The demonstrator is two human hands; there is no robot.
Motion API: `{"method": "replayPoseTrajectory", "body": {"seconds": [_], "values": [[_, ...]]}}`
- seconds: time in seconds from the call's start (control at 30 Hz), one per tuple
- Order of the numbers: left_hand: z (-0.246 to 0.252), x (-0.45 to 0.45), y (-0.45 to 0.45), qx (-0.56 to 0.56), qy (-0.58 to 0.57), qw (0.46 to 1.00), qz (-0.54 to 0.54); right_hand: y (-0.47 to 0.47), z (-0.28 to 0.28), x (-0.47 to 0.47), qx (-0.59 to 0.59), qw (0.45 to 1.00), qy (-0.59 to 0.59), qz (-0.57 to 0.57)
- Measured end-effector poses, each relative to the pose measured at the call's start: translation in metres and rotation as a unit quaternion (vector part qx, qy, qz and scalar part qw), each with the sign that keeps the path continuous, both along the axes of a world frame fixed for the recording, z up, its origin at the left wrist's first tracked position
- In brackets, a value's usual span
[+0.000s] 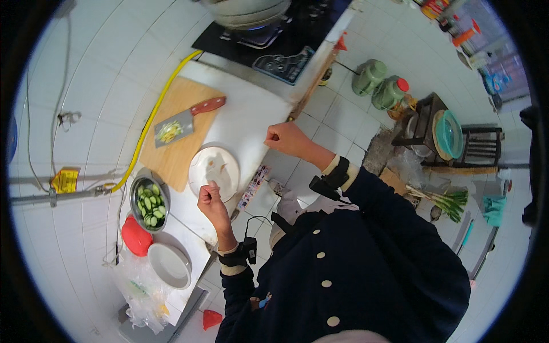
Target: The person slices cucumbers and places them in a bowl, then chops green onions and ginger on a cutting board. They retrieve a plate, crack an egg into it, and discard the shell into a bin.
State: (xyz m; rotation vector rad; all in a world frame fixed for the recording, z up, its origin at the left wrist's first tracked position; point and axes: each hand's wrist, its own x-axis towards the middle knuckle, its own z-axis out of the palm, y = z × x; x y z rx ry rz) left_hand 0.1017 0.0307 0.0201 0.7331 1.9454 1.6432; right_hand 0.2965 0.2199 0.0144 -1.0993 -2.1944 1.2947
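Observation:
My left hand (213,206) is curled into a loose fist at the near rim of a white plate (197,169). A few brown bits and a wet-looking sheen show on that plate. My right hand (286,138) is also curled, held in the air by the counter's front edge, with nothing visible in it. Behind the plate, a wooden cutting board (165,165) lies on the white counter. Across it rests a cleaver (188,124) with a brown handle, chopped pale yellow-green pieces (170,131) on its blade. Sliced cucumber (151,206) fills a metal bowl (134,188) to the left.
A pot (248,13) sits over a blue flame on the gas stove (296,25). A yellow gas hose (159,103) runs along the tiled wall. Beside the metal bowl are a red bag (136,238), a white bowl (165,266) and plastic bags (141,287). Green onions (448,201) lie on the floor.

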Motion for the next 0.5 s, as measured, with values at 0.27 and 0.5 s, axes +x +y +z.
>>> {"method": "replayPoseTrajectory", "body": {"seconds": [0.27,0.5], "values": [[0.009,0.138,0.048,-0.029,-0.011,0.987,-0.157,-0.009,-0.003,0.157,0.111,0.992,0.001,-0.066],[-0.005,0.249,0.092,-0.045,0.013,0.964,-0.261,-0.007,0.01,0.289,0.077,0.984,0.04,-0.155]]}}
